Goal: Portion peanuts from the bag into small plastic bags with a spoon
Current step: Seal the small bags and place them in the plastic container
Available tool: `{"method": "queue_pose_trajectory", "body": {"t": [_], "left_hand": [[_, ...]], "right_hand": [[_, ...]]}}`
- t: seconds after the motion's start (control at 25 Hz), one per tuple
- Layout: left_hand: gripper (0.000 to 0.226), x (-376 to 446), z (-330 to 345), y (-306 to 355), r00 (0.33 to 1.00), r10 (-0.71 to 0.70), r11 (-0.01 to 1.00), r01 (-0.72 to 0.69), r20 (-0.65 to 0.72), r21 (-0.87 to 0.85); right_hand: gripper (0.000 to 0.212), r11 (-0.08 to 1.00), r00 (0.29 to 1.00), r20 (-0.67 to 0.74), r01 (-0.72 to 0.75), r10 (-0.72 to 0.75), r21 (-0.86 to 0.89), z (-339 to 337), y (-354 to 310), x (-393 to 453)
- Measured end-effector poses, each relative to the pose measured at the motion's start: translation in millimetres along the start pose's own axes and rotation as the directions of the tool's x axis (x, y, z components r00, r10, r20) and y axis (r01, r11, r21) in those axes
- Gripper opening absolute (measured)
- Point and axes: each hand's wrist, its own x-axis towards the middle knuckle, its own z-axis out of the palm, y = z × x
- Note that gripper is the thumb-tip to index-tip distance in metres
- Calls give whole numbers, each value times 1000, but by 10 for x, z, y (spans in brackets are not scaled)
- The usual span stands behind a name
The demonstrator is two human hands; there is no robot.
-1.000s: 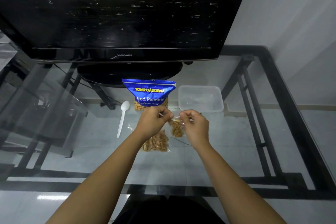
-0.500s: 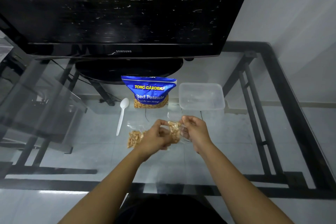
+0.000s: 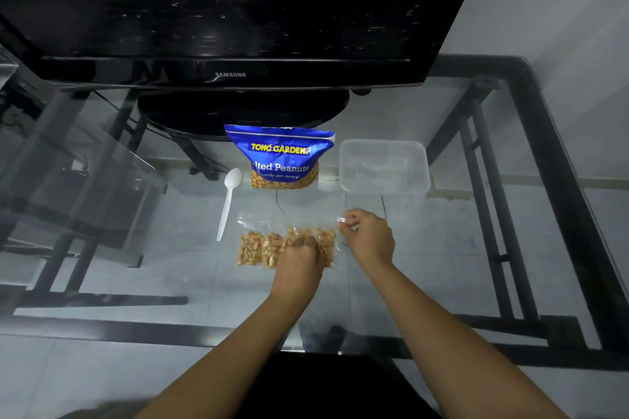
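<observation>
The blue peanut bag (image 3: pixel 279 155) stands upright at the back of the glass table (image 3: pixel 442 265), with a white plastic spoon (image 3: pixel 228 202) lying to its left. Two small clear bags of peanuts lie side by side in front of it. The left small bag (image 3: pixel 253 248) lies free. My left hand (image 3: pixel 299 260) has its fingers curled over the right small bag (image 3: pixel 325 238), holding it down on the glass. My right hand (image 3: pixel 369 236) pinches that bag's clear top corner.
An empty clear plastic container (image 3: pixel 384 167) sits right of the peanut bag. A black TV (image 3: pixel 231 10) on its stand fills the back of the table. The table's black metal frame (image 3: pixel 544 180) runs along the right and front edges.
Both hands have brought the filled small bag down from in front of the peanut bag onto the glass, beside the other filled bag. My right hand has shifted out to the bag's right corner.
</observation>
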Motion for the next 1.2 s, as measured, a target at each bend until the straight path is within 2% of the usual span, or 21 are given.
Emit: {"method": "queue_pose_trajectory", "body": {"t": [0.08,0.2,0.24,0.32,0.4,0.48,0.6,0.68,0.8,1.0,1.12,1.2], "left_hand": [[20,24,-83,43,997,39,998,-42,-70,-40],[24,254,-238,167,983,-18,985,-14,-182,-172],[26,365,-270,221,983,-41,975,0,-180,-222],[34,600,-266,344,989,-64,947,19,-131,-320],[44,824,-211,446,994,-88,929,58,-67,-364],[50,1013,-138,508,989,-148,919,136,-2,-371],[55,1188,-42,549,967,-235,892,255,99,-372],[49,1217,-4,551,967,-232,912,254,106,-323],[44,1212,23,540,970,-221,922,242,103,-302],[53,1137,-39,613,967,-234,916,254,102,-310],[52,1019,-148,757,964,-267,907,258,21,-334],[49,840,-190,893,965,-253,884,204,-64,-421]], "right_hand": [[24,996,995,-53,86,-85,16,-65,-12,3],[21,961,931,-278,268,-238,75,-320,-29,32],[22,955,905,-347,287,-244,79,-432,-8,73],[32,972,901,-398,222,-172,83,-646,69,214],[44,990,938,-344,91,-48,111,-804,182,392],[53,988,972,-224,-29,63,153,-910,285,535],[57,980,994,-42,-91,100,179,-979,389,648],[47,977,996,8,-86,86,194,-990,423,678],[40,969,997,19,-77,74,236,-979,471,717],[48,974,1000,-4,-1,2,227,-1016,494,676],[57,962,998,-55,25,-11,272,-1103,473,591],[56,933,993,-118,66,-25,353,-1198,515,431]]}}
